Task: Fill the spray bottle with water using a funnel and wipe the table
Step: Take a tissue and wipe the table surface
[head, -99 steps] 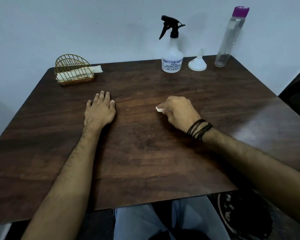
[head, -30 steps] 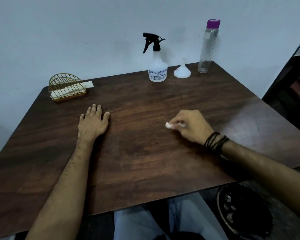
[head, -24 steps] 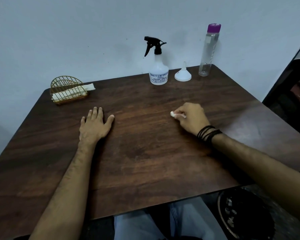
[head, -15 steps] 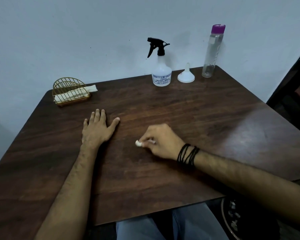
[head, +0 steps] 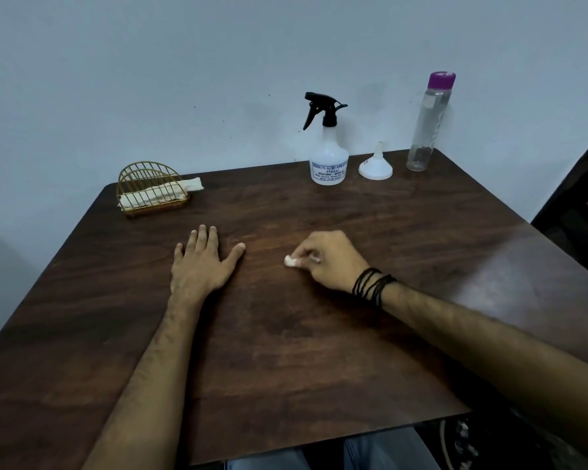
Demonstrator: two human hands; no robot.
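Head view: right hand [head: 331,261] pinching small white wad of tissue [head: 292,261], pressed on dark wood surface [head: 319,351]. Left hand [head: 201,264] flat, fingers spread, holding nothing. Spray bottle [head: 329,154], funnel [head: 375,164] (upside down) and clear bottle [head: 427,125] upright along far edge. Wire napkin holder [head: 151,189] at far left.

Surface: dark wooden table [head: 286,351]
Far edge: spray bottle [head: 329,154], upturned white funnel [head: 375,167], clear purple-capped bottle [head: 427,123]
Far left corner: gold wire napkin holder [head: 151,189]
Middle: left hand [head: 201,266] flat; right hand [head: 330,262] pressing white wad [head: 291,261]
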